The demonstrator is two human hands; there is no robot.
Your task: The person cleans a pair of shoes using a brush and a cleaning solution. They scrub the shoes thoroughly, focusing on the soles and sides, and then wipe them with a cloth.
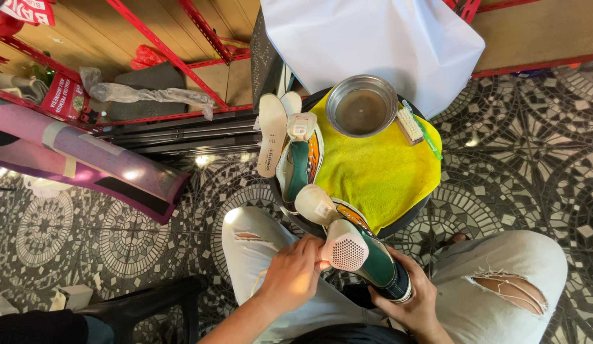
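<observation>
Both hands, left (290, 274) and right (414, 306), grip one shoe (366, 258); a second shoe (298, 162), two insoles (271, 143), one bowl (361, 105) on yellow cloth (379, 172), mosaic floor (519, 159).

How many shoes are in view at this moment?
2. One green and white shoe is held between the left hand and right hand over the lap. The other shoe lies on the round table beside the yellow cloth. More may be hidden.

Right hand (416, 304) palm hidden under green shoe (373, 258); forearms cut by bottom edge; counter (408, 215) mostly covered by yellow cloth (379, 172); bowl (362, 106) contents unclear.
</observation>
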